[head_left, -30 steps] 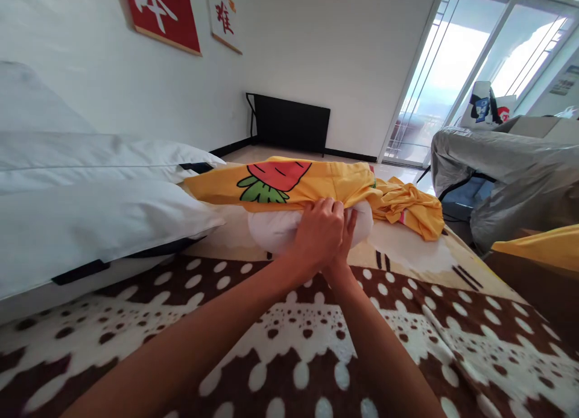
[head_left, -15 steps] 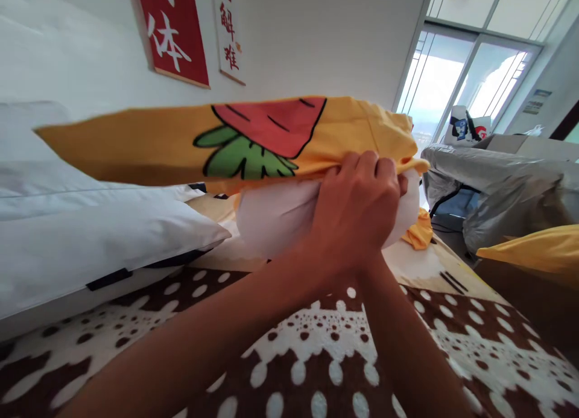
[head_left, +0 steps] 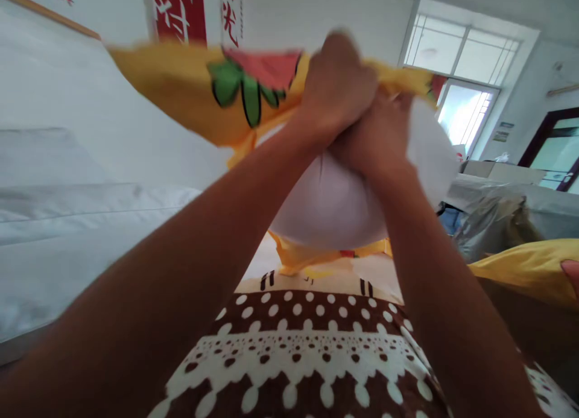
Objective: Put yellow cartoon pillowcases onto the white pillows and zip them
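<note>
Held up in front of me is a plump white pillow (head_left: 330,210), partly covered by a yellow pillowcase (head_left: 167,83) with a pink and green fruit print. My left hand (head_left: 339,83) is clenched on the pillowcase's upper edge, blurred by motion. Just below and touching it, my right hand (head_left: 375,134) is closed too, against the white pillow under the yellow cloth; its fingertips are hidden. More yellow fabric hangs below the pillow, over the bed.
A brown and white dotted blanket (head_left: 289,345) covers the bed. White padded bedding (head_left: 90,237) lies left. Another yellow cloth (head_left: 534,267) is at the right edge, with part of another person's hand (head_left: 570,273) on it. Plastic-wrapped furniture (head_left: 506,213) stands behind.
Both hands have risen, lifting the pillow and pillowcase higher. More of the pillow's white underside shows. The view has shifted, and a person's fingers have appeared at the right edge.
</note>
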Available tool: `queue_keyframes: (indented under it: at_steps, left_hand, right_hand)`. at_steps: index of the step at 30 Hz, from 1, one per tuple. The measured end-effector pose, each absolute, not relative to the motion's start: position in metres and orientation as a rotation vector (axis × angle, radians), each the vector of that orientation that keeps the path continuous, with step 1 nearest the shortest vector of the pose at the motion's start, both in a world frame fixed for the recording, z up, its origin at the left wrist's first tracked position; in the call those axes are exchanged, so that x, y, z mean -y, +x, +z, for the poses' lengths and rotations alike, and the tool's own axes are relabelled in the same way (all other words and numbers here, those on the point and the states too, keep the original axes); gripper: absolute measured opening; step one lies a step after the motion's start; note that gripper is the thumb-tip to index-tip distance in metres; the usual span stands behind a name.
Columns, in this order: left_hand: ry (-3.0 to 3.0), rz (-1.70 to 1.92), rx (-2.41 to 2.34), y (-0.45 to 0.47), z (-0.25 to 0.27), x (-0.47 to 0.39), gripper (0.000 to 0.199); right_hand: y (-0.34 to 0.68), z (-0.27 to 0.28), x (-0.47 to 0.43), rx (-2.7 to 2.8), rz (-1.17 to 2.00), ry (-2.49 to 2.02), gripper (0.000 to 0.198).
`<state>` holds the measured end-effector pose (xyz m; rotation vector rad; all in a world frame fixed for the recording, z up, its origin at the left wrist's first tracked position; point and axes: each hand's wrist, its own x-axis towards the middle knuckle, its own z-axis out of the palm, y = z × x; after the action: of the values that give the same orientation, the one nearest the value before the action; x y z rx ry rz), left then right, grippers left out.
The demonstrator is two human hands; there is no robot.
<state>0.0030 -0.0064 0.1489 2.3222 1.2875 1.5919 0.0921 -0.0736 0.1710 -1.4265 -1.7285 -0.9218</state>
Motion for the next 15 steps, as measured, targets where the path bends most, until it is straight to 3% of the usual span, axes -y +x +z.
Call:
queue_keyframes:
  at_steps: [4, 8, 11, 15]
  left_hand:
    - [2.181, 1.705, -1.335, 0.008, 0.139, -0.002, 0.016]
    - [2.162, 1.782, -1.335, 0.001, 0.140, -0.013, 0.013]
    - [2.184, 1.817, -1.387, -0.005, 0.143, -0.022, 0.012]
    - [2.446, 1.634, -1.522, -0.011, 0.148, -0.032, 0.017]
  right_hand:
    - [0.086, 0.132, 0.055, 1.786, -0.885, -1.445, 0.028]
    - [0.111, 0.106, 0.045, 1.664, -0.849, -1.213, 0.032]
    - [0.133, 0.098, 0.049, 1.383, -0.800, -1.346, 0.049]
    - [0.135, 0.088, 0.048, 1.614, -0.762, -1.407, 0.073]
